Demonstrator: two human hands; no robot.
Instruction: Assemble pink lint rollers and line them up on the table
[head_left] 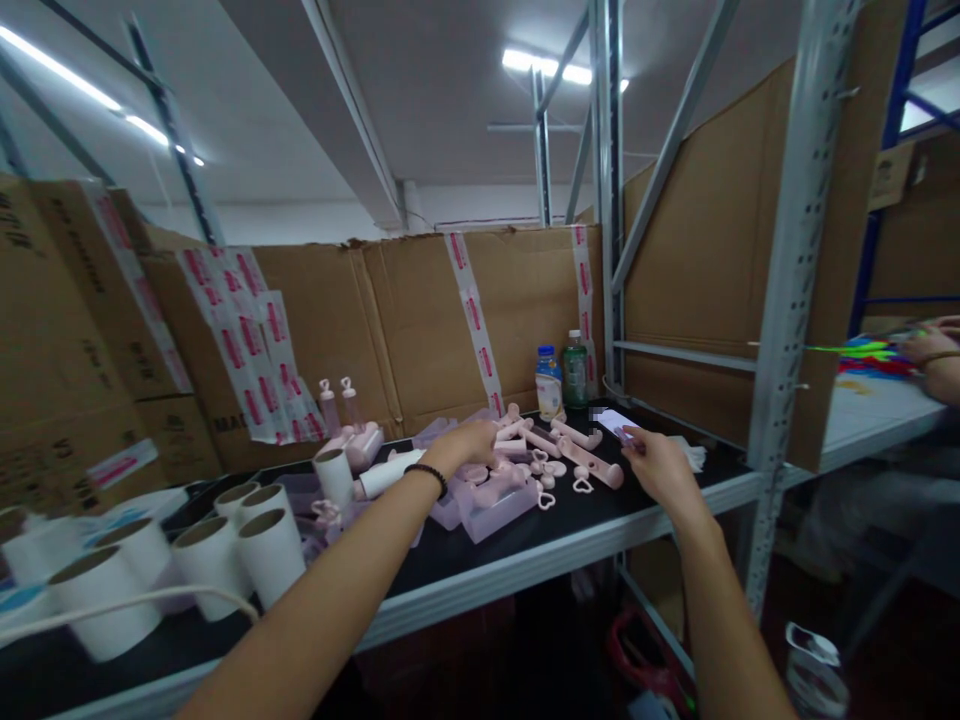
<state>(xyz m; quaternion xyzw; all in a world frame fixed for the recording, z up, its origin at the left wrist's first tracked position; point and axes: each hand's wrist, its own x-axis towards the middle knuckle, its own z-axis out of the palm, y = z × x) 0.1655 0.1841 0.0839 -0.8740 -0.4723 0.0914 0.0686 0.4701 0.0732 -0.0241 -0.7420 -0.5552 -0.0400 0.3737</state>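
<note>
My left hand reaches into a pile of pale pink plastic parts, with its fingertips hidden among them. I cannot make out what, if anything, it holds. Below that hand sits a translucent pinkish tray with pink pieces in it. Small heart-shaped pink rings lie to its right. At the right end of the pile, my right hand has its fingers closed on the near end of a phone with a bright screen.
White cardboard tubes and a pale cable occupy the left of the black shelf. A blue-capped bottle and a green bottle stand behind the pile. A metal post rises at right; beyond it a co-worker's hand shows.
</note>
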